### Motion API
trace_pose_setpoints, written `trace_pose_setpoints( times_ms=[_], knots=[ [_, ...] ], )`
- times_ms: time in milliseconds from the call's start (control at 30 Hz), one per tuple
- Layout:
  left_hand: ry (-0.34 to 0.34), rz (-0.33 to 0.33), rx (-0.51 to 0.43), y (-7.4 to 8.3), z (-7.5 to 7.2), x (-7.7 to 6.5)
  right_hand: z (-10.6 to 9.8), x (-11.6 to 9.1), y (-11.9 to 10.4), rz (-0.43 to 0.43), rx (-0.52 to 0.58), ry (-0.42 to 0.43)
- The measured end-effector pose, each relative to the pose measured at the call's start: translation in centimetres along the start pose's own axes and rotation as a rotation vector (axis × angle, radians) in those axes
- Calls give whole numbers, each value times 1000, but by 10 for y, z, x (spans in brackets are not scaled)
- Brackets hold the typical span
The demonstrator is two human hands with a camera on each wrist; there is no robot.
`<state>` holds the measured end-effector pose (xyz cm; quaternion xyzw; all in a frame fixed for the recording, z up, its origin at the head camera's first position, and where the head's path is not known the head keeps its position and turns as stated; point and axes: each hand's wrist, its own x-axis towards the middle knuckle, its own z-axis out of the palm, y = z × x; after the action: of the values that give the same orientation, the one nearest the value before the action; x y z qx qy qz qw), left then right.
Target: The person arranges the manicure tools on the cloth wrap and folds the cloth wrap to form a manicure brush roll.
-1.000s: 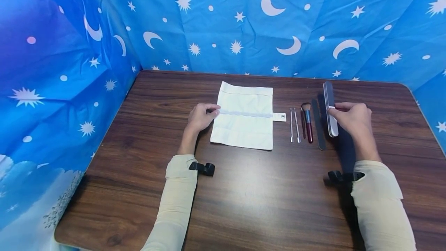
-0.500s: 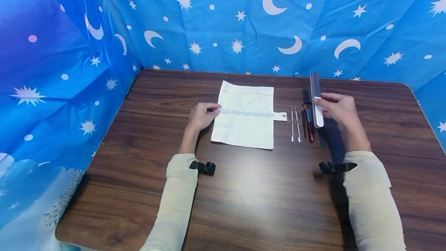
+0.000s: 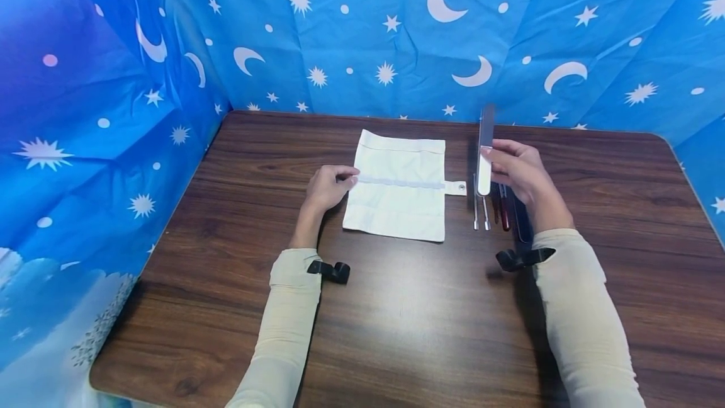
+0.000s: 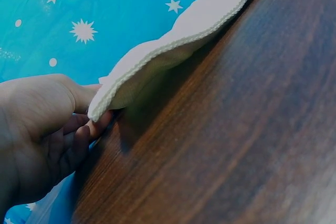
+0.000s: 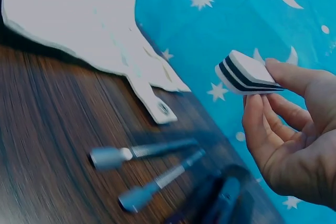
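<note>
My left hand [image 3: 328, 189] pinches the left edge of a white cloth roll-up pouch [image 3: 399, 213], unfolded flat with a snap strap at its right. In the left wrist view, thumb and fingers of the left hand [image 4: 44, 129] hold the edge of the pouch [image 4: 152, 56] slightly raised. My right hand [image 3: 527, 172] grips a long grey-and-white nail buffer [image 3: 485, 159] in the air, tilted upright above the laid-out tools. Seen end-on in the right wrist view, the nail buffer [image 5: 247, 74] shows white and black layers; whether it is one piece or a stack I cannot tell.
Beneath the right hand, two metal cuticle pushers [image 5: 157, 177] lie side by side. Right of them are a brush with a dark red handle [image 3: 505, 209] and a dark nail file [image 3: 523, 225], partly hidden. The brown wooden table [image 3: 408, 332] meets a blue star-and-moon curtain [image 3: 385, 30].
The right hand has carried the nail buffer leftward and up, from beyond the dark file to above the metal pushers. The left hand has stayed at the pouch's edge.
</note>
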<state>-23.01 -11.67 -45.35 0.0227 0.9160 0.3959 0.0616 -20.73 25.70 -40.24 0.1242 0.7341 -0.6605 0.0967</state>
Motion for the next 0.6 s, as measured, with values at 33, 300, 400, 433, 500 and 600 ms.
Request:
trace_pose_setpoints(
  times_ms=[33, 300, 400, 433, 500, 600],
  knots=[
    [1, -1, 1, 0, 0, 0, 4, 1, -1, 3, -5, -6],
    [1, 10, 5, -2, -2, 0, 45, 13, -11, -20, 65, -106],
    [6, 20, 10, -2, -2, 0, 62, 18, -14, -18, 46, -151],
    [8, 23, 14, -3, -2, 0, 67, 19, -14, -13, 60, -168],
    [12, 31, 22, -3, -2, 0, 78, 23, -15, -3, 77, -182],
    [14, 37, 27, -2, -1, 0, 93, 30, -15, -7, 125, -176]
  ],
)
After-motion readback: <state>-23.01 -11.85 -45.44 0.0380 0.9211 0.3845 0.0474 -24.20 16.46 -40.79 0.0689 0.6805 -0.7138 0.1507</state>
